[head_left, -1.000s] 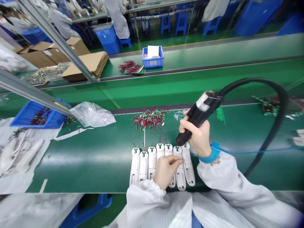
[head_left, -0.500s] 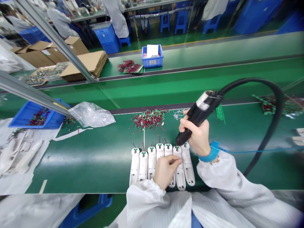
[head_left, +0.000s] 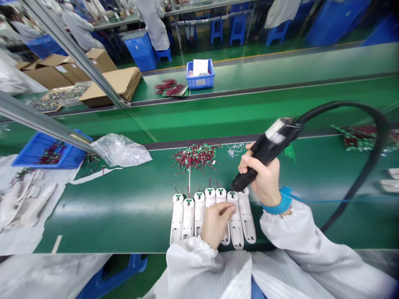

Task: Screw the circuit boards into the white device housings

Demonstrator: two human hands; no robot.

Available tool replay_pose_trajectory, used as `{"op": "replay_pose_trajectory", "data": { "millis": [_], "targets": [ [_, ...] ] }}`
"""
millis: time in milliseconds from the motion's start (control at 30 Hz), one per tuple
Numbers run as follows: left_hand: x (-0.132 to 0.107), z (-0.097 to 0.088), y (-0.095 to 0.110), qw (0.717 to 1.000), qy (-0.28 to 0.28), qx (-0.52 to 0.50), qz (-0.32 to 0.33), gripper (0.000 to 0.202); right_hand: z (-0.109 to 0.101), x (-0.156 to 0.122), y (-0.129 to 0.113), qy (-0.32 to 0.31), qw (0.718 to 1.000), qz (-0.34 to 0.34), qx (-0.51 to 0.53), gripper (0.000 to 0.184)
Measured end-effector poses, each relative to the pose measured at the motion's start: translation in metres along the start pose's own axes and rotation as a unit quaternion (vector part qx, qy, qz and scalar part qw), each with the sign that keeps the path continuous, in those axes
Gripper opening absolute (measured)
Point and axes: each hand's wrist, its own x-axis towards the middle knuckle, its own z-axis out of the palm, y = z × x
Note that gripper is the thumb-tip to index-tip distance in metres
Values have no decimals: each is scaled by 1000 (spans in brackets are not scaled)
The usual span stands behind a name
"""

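Observation:
Wrapped round a black electric screwdriver (head_left: 264,151), my right hand (head_left: 264,176) tilts it so its tip points down-left at the top end of a white plastic housing (head_left: 236,226). That housing is one of several lying side by side in a row, each with a small green circuit board (head_left: 220,189) at its top; red wires stick up from some. My left hand (head_left: 217,222) lies over the middle housings, thumb and fingertips pinched together. Whatever is in the pinch, if anything, is too small to make out. A blue wrist strap (head_left: 280,202) circles my right wrist.
Behind the row lie a heap of red-wired green boards (head_left: 198,158) and scattered small screws (head_left: 236,149). A clear plastic bag (head_left: 121,149) and a blue bin (head_left: 75,158) stand left. A thick black cable (head_left: 358,182) arcs on the right. A metal post (head_left: 68,50) slants across the upper left.
My right hand and the screwdriver have shifted slightly right and tilted flatter, the cable swinging right with them. My left hand's pinch has drawn back slightly left. The housings stay in place.

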Motion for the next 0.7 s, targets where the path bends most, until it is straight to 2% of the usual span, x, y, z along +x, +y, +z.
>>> {"op": "replay_pose_trajectory", "data": {
  "millis": [100, 267, 700],
  "targets": [
    [1, -1, 2, 997, 32, -61, -18, 21, 5, -3, -14, 1, 999, 4, 48, 22],
    [2, 0, 7, 995, 27, -96, -7, 23, 11, -6, -31, 2, 997, 24, 79, 22],
    [-3, -1, 13, 996, 10, -81, 23, 23, 10, -7, -37, 26, 995, 45, 81, 23]
  ]
}}
